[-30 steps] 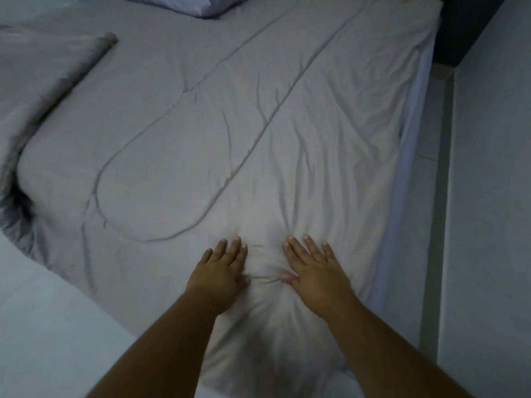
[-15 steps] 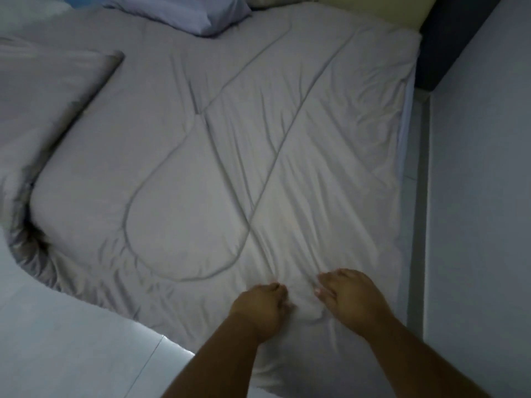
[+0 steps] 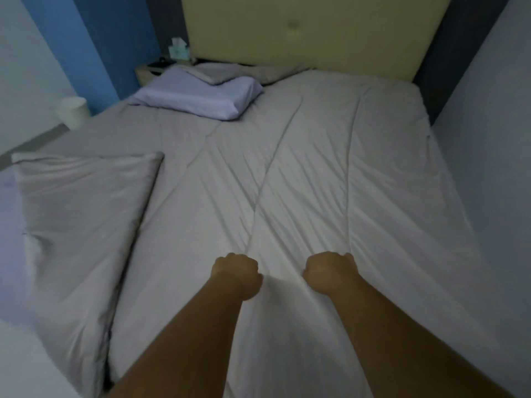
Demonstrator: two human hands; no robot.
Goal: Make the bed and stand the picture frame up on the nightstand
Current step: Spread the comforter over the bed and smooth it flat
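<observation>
A pale grey quilted comforter covers most of the bed, with its left part folded back on itself. My left hand and my right hand are both clenched on the comforter's fabric near the foot of the bed, a hand's width apart, and creases fan out from the grips. A lavender pillow lies at the head, left of centre. The wooden nightstand stands at the far left beside the headboard, with dark items lying flat on it; I cannot make out the picture frame.
A yellow padded headboard backs the bed. A tissue box sits on the nightstand. A white bin stands on the floor by the blue wall at left. A white wall runs close along the bed's right side.
Both hands went from flat and open on the comforter to closed fists gripping it. The view has tilted up, now showing the headboard, nightstand and bin.
</observation>
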